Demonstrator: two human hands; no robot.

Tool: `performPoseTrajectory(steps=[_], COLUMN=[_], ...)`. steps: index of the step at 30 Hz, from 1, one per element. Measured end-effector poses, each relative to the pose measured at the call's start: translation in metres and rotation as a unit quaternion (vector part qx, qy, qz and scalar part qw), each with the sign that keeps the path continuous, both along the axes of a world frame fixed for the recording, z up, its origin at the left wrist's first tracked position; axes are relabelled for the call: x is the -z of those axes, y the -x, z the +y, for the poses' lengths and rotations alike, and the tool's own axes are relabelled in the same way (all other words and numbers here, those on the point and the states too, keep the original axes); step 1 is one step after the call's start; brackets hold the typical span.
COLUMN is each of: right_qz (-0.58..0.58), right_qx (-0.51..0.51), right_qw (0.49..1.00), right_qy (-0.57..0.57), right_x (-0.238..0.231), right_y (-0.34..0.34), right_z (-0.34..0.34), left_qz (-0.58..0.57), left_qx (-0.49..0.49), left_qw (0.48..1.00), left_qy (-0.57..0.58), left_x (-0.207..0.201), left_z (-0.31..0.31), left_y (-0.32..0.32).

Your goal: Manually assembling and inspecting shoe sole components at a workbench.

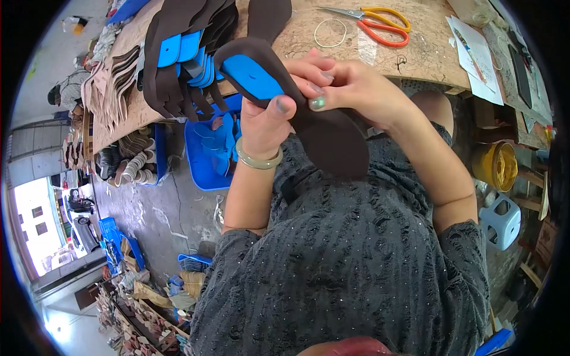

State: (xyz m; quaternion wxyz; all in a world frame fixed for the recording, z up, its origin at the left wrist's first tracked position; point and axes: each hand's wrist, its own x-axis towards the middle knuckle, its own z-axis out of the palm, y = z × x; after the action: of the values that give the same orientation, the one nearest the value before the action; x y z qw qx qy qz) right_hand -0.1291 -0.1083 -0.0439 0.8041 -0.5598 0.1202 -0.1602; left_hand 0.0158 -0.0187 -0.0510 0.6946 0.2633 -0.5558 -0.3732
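Note:
In front of my chest, above my lap, I hold a dark brown shoe insole (335,145) at a slant. A bright blue pad (252,77) lies on its upper end. My left hand (264,121) is closed round the insole from below, thumb on the face beside the pad. The fingers of my right hand (350,86) are bent and pressed together at the insole's middle edge; its thumb lies against the brown face. Left of my hands, a pile of similar brown insoles (169,86) hangs over the table edge, several with blue pads (170,51) showing.
On the wooden table (303,50) lie another brown insole (268,18), orange-handled scissors (383,26) and a rubber band (331,32). Pale strips (107,95) are piled left. Below stands a blue bin (199,169) with blue pieces. A stool (500,221) and yellow bucket (484,160) stand right.

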Motion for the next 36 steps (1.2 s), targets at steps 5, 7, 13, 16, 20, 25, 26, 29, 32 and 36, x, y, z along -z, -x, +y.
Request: performPoseTrajectory(steps=[5, 7, 13, 16, 20, 25, 26, 29, 32, 36], right_qz=[-0.015, -0.020, -0.042, -0.041, -0.063, -0.016, 0.006, 0.054, 0.062, 0.002], right_qx=[0.127, 0.137, -0.002, -0.137, -0.272, -0.341, -0.296, -0.142, -0.045, 0.169], right_qw=[0.953, 0.938, 0.999, 0.970, 0.917, 0.896, 0.919, 0.982, 0.997, 0.974], right_qy=[0.275, 0.317, 0.018, -0.196, -0.286, -0.282, -0.261, -0.112, 0.031, 0.149], right_x=[-0.007, -0.007, 0.006, 0.013, 0.028, 0.032, 0.031, 0.038, 0.039, 0.007], right_y=[0.022, 0.024, 0.015, 0.009, 0.006, 0.001, -0.001, -0.004, 0.006, 0.030], right_z=[0.012, 0.012, 0.004, 0.009, 0.003, 0.003, 0.005, 0.001, -0.003, 0.008], left_qz=[-0.024, -0.048, -0.044, -0.036, 0.015, 0.020, 0.036, 0.065, 0.023, -0.024], left_qx=[-0.065, -0.049, -0.006, 0.068, 0.112, 0.061, 0.030, -0.039, -0.152, -0.231], left_qw=[0.997, 0.998, 0.999, 0.997, 0.993, 0.997, 0.997, 0.995, 0.985, 0.967], left_qy=[0.017, 0.009, -0.001, 0.000, -0.014, -0.043, -0.063, -0.058, -0.082, -0.104], left_x=[-0.004, -0.005, -0.009, -0.007, -0.004, -0.001, -0.001, 0.001, -0.002, -0.004], left_z=[0.002, 0.006, 0.011, 0.010, 0.013, 0.016, 0.017, 0.017, 0.013, 0.014], left_y=[0.003, 0.001, 0.008, 0.004, 0.007, 0.009, 0.011, 0.009, 0.012, 0.007])
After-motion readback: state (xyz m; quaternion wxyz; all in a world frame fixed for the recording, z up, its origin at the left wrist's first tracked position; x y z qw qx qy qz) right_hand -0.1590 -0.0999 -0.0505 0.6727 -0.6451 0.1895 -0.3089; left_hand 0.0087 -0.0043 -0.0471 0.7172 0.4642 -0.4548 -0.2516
